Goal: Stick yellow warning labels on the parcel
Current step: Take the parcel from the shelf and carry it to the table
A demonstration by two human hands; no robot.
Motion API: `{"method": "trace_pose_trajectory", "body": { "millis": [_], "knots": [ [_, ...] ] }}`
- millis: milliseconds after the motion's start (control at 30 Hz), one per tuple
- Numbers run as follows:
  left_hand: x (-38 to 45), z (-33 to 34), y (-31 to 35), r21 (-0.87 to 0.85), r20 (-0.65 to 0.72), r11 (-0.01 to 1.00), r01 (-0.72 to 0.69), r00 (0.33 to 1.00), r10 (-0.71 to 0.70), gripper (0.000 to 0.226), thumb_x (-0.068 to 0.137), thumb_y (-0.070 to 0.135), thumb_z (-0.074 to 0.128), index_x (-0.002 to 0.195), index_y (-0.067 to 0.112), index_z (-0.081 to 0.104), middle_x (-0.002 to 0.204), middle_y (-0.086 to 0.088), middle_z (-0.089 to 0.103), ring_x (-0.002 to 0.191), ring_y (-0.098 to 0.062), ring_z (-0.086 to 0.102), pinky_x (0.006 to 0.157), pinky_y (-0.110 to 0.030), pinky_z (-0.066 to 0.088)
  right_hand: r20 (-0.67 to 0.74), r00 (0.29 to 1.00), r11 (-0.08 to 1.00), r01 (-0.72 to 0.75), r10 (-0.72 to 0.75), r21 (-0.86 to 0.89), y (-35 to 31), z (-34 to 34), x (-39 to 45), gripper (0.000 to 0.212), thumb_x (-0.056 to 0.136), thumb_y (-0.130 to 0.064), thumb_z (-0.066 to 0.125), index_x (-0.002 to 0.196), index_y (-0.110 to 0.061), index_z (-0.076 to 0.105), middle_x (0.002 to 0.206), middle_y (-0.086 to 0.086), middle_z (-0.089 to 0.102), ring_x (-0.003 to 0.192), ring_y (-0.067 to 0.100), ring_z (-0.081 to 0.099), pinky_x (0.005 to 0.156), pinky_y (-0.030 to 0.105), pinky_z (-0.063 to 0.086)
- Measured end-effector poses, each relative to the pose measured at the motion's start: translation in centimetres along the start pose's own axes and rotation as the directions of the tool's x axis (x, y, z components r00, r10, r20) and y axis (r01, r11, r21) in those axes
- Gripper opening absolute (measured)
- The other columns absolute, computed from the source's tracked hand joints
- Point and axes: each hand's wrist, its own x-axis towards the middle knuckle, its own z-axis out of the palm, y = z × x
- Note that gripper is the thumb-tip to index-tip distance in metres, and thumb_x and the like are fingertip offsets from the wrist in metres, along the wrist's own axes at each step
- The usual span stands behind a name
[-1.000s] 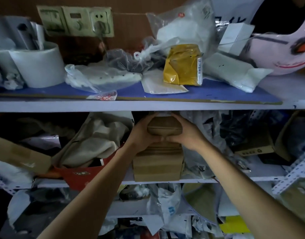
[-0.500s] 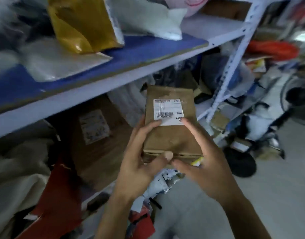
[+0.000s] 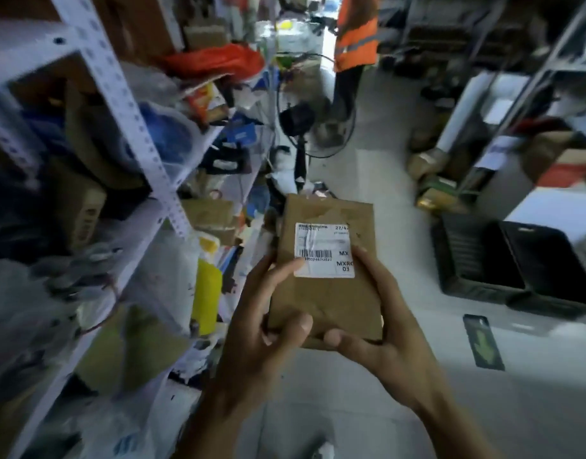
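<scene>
Along the whole left of the frame: white metal shelving (image 3: 129, 104) crammed with bags, cartons and a yellow packet (image 3: 205, 293). Pale floor (image 3: 401, 200) down the middle, with a standing fan (image 3: 313, 120) in the upper centre and, beyond it, a person in an orange vest (image 3: 356, 31). At the right edge, more racks; below them a black crate (image 3: 483, 260) on the floor.

Centre frame, held up in the air: brown paper parcel (image 3: 328, 286), face toward the camera, white shipping label (image 3: 324, 250) with barcode on its upper half. Left hand (image 3: 262, 329) wrapped round the parcel's left edge, thumb pressed on its lower face, forefinger reaching to the label's corner. Right hand (image 3: 377, 329) clasping the right edge and lower corner, thumb laid across the bottom.

No yellow warning label visible on the parcel's shown face, and none in either hand; judged barely begun, parcel fetched, sticking all left to do.

Against half a second earlier: parcel carried clear of the shelf, view swung from the shelf front to the aisle, grip tightened on both sides. A second back: both hands deep in the lower shelf on the parcel.
</scene>
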Motion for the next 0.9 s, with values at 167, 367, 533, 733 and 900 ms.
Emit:
{"method": "trace_pose_trajectory", "body": {
  "millis": [167,367,533,733,900],
  "knots": [
    [5.0,7.1,-0.9,-0.034,0.305,0.999,-0.005,0.952,0.015,0.066,0.083,0.031,0.059,0.146,0.031,0.041,0.156,0.020,0.033,0.145,-0.003,0.035,0.108,-0.032,0.047,-0.130,0.990,0.996,-0.063,0.055,-0.056,3.0,-8.0,-0.5,0.098,0.065,-0.052,0.083,0.149,-0.046,0.033,0.159,-0.008,0.032,0.144,0.015,0.039,0.104,0.039,0.052],
    [10.6,13.2,-1.1,-0.141,0.491,0.988,0.063,0.871,0.015,0.067,0.079,0.025,0.064,0.142,0.036,0.046,0.156,0.014,0.034,0.141,-0.005,0.041,0.101,-0.021,0.049,-0.310,0.946,0.990,-0.123,0.094,-0.075,5.2,-13.4,-0.1,0.098,0.063,-0.067,0.078,0.148,-0.048,0.032,0.157,-0.007,0.036,0.144,0.011,0.039,0.112,0.043,0.043],
    [16.1,18.3,-2.5,-0.149,0.620,0.988,0.049,0.782,0.055,0.069,0.078,0.020,0.062,0.144,0.028,0.044,0.155,0.007,0.035,0.141,-0.007,0.041,0.100,-0.018,0.047,-0.440,0.888,0.982,-0.179,0.137,-0.055,7.5,-17.0,1.4,0.100,0.066,-0.066,0.078,0.151,-0.041,0.031,0.158,-0.008,0.034,0.147,0.015,0.035,0.115,0.050,0.038],
    [24.0,24.8,-4.0,-0.175,0.713,0.984,-0.026,0.686,0.145,0.069,0.077,0.023,0.060,0.144,0.025,0.043,0.154,0.006,0.038,0.143,-0.011,0.039,0.104,-0.015,0.042,-0.571,0.800,0.960,-0.273,0.186,-0.069,9.6,-22.4,5.5,0.099,0.065,-0.065,0.078,0.149,-0.048,0.029,0.159,-0.008,0.032,0.148,0.017,0.031,0.116,0.052,0.035],
    [29.9,30.1,-4.2,-0.198,0.793,0.980,-0.026,0.583,0.176,0.075,0.076,0.019,0.062,0.147,0.027,0.039,0.155,0.006,0.038,0.144,-0.012,0.038,0.111,-0.029,0.043,-0.665,0.714,0.943,-0.330,0.219,-0.044,10.5,-26.8,8.0,0.100,0.066,-0.053,0.083,0.149,-0.051,0.026,0.161,-0.005,0.029,0.151,0.018,0.026,0.117,0.053,0.034]
  ]
}}
